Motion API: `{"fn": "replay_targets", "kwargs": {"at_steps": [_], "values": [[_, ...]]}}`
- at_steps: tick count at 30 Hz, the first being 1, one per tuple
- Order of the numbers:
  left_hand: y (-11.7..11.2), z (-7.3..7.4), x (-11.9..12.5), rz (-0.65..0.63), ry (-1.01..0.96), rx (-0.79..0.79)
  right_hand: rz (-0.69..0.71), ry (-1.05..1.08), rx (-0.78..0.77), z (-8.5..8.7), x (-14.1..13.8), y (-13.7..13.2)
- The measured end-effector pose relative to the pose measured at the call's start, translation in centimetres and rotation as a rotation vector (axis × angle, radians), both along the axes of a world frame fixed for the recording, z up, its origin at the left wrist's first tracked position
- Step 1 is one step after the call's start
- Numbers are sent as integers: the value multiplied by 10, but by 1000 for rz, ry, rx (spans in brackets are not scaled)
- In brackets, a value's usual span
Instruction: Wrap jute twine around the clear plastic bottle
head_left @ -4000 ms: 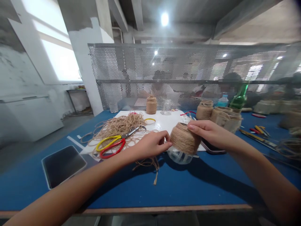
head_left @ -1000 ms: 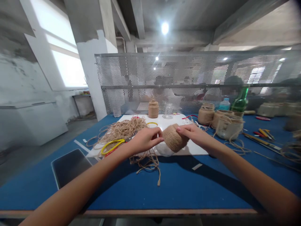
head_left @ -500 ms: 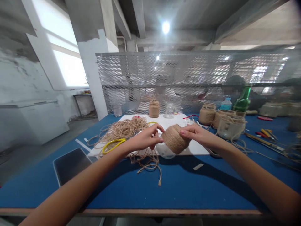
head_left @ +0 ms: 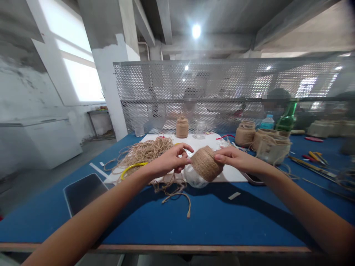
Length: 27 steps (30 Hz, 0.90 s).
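A glass jar, its upper part wrapped in brown twine and its lower part bare, lies tilted above the table. My right hand grips its right end, thumb in front. Just off the jar's left side is my left hand, with thumb and index finger spread apart; whether a fingertip touches the twine I cannot tell. A heap of loose twine lies behind my left wrist, and a strand end trails onto the blue table. Yellow scissor handles show by my left forearm, partly covered.
Twine-wrapped jars stand at the right, near a green bottle and hand tools. Another wrapped jar and a clear jar stand at the back before a perforated metal screen. A dark tablet-like panel lies left.
My left hand has drawn slightly left, its thumb and index finger wider apart. The jar has turned slightly in my right hand, showing more of its bare glass.
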<state>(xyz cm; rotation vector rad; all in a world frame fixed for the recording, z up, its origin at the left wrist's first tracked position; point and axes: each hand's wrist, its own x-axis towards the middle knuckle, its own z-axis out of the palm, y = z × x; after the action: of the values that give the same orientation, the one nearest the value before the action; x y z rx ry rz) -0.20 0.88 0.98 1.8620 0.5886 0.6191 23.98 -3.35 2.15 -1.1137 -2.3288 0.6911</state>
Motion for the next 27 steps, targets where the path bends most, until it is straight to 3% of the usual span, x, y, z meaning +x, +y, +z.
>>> {"fn": "replay_targets", "kwargs": {"at_steps": [3, 10, 14, 22, 24, 27], "values": [[1, 0, 0, 42, 20, 51, 4, 0, -2, 1, 1, 0], [8, -4, -1, 131, 150, 539, -5, -2, -12, -2, 3, 2], [11, -8, -1, 167, 243, 683, 17, 8, -36, -4, 9, 4], [9, -14, 2, 98, 322, 671, 87, -91, -55, 5, 18, 3], [6, -14, 4, 112, 323, 662, 17, -47, -69, 5, 17, 1], [-1, -13, 8, 152, 322, 672, -225, 75, -66, 1, 14, -1]]}}
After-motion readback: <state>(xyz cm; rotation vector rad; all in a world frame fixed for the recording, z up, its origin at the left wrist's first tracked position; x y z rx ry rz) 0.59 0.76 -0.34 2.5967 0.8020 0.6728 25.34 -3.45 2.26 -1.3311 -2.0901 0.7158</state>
